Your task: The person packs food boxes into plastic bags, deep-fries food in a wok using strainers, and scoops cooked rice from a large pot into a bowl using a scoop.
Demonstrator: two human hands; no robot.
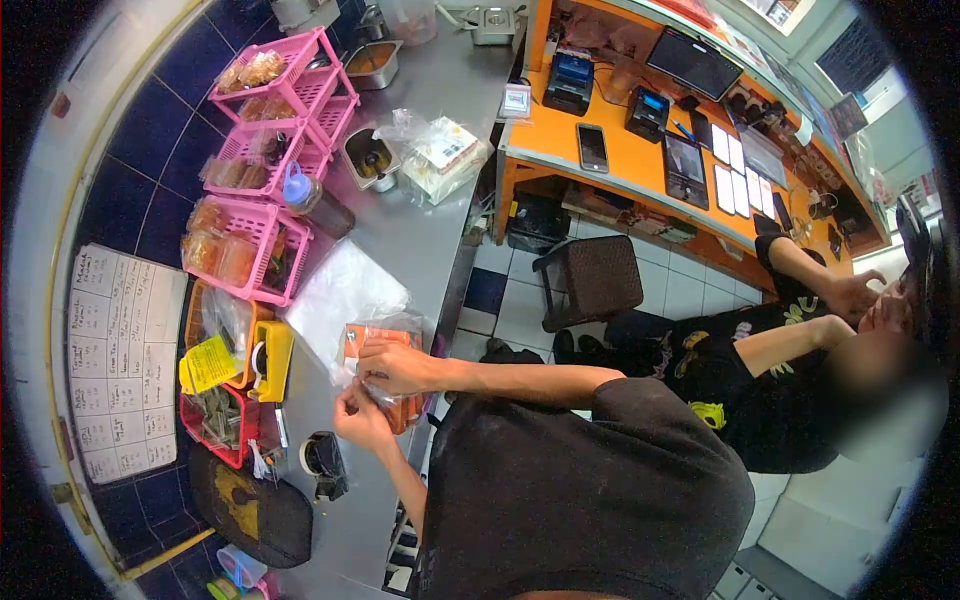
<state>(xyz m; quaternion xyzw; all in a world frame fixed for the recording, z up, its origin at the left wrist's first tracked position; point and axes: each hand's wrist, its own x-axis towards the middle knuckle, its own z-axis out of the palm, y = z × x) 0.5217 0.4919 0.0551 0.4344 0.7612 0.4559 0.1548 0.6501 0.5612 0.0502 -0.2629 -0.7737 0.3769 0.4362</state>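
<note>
Room fairly bright, light soft w/ faint shadows; pale glare nr top R. Metal counter [430,250] has dull sheen; white slabs [724,190] almost blown out. Dark shirt [580,490] lacks detail. Fisheye warp, black grainy edges; person's head [875,395] blurred.

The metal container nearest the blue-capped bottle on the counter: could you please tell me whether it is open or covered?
Open: the metal container has no lid over it, and its dark inside shows.
</note>
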